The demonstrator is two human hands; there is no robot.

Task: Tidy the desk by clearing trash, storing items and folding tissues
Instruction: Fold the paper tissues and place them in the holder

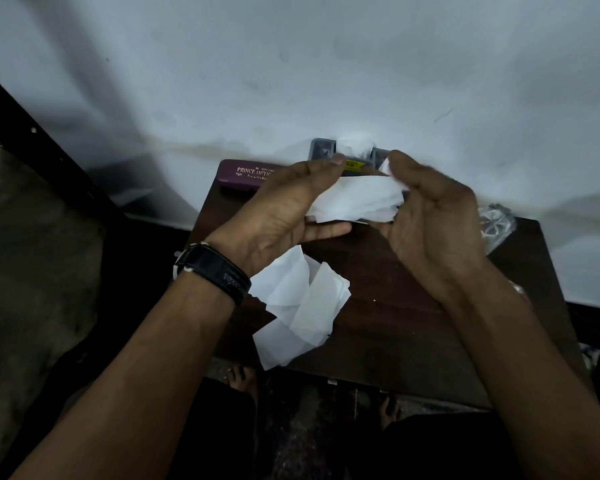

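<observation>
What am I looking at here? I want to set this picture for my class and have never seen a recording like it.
There is no machine: a camera worn on a person's head looks down at their two bare hands. The left hand, with a dark wristband, and the right hand hold a white tissue between them, apparently folding it. Below lies the dark wooden desk. On it are more loose tissues, a purple spectacle case at the far edge, a grey holder with tissue in it, and crumpled clear plastic on the right.
</observation>
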